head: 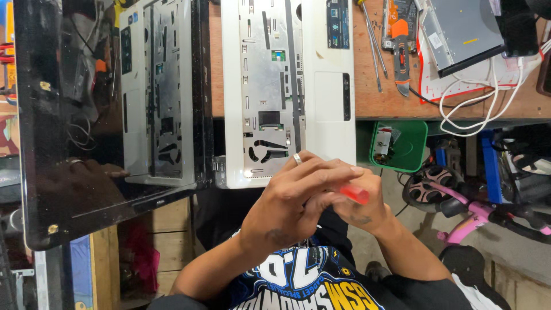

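left hand (293, 195) fingers wrapped over the right hand, ring on one finger | right hand (359, 209) fingers squeezed on a red tool handle (354, 193) | hands just below the white laptop base (287, 86) on the wooden table (390, 97)

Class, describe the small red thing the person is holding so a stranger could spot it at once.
Start at the white laptop base on the wooden bench. Just below its near edge, both hands meet; the red handle pokes out from the right hand. It is the only bright translucent red piece there.
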